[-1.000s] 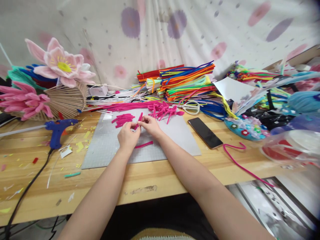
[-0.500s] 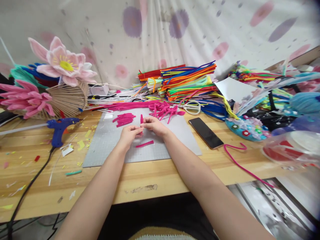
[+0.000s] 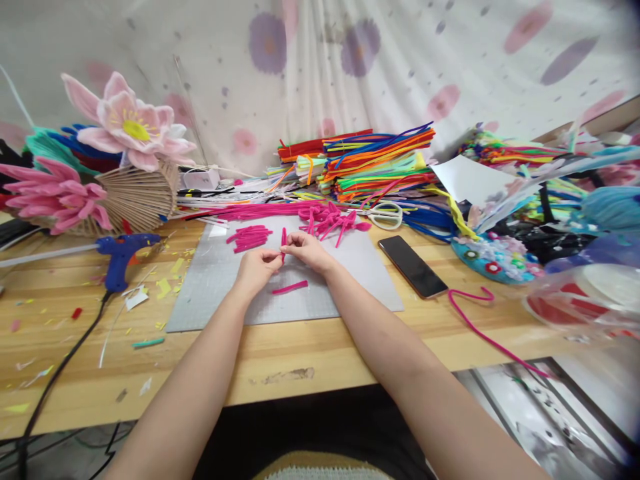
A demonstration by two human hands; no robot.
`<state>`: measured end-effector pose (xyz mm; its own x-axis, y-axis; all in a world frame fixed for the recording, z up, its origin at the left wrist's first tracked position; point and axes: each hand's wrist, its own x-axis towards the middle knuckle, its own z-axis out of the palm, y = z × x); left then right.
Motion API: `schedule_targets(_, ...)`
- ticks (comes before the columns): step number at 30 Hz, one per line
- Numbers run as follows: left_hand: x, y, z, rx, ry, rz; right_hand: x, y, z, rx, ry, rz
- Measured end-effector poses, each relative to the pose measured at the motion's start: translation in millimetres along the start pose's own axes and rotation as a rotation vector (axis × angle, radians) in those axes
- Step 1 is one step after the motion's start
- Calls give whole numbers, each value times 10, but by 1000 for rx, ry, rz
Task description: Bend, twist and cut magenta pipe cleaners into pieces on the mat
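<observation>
Between my two hands a short magenta pipe cleaner (image 3: 284, 237) stands nearly upright over the grey cutting mat (image 3: 200, 293). My left hand (image 3: 260, 268) pinches it from the left, low down. From the right, my right hand (image 3: 306, 251) grips it with thumb and forefinger. One loose magenta pipe cleaner piece (image 3: 290, 287) lies on the mat just below the hands. To their left is a small stack of cut magenta pieces (image 3: 249, 237). Beyond the right hand sits a heap of bent magenta pipe cleaner shapes (image 3: 330, 221).
Scissors (image 3: 385, 215) and a phone (image 3: 413, 267) lie to the right. A blue glue gun (image 3: 120, 257) with a cord rests at the left, near fluffy pink flowers (image 3: 133, 123). Colourful pipe cleaner bundles (image 3: 375, 163) are piled at the back. A curled magenta pipe cleaner (image 3: 490, 337) lies front right.
My left hand's fingers have shifted slightly on the pipe cleaner, and more of its length shows between the hands. The view has moved a little; other things lie as before.
</observation>
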<state>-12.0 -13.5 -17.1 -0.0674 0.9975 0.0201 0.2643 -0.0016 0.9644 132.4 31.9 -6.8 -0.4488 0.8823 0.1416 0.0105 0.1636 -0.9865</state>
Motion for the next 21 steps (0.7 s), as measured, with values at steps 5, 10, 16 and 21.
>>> schedule_targets(5,-15,67,-6,-135,7,-88,-1,1,12,59,-22,21)
schedule_targets(10,-75,197,-32,-419,-95,-198,-11,10,11,308,-117,84)
schedule_targets(16,-121,274,-9,-584,-205,-297,-34,22,13,532,-211,165)
schedule_targets(21,-134,301,16,-716,-233,-378,-46,-4,36,624,-232,193)
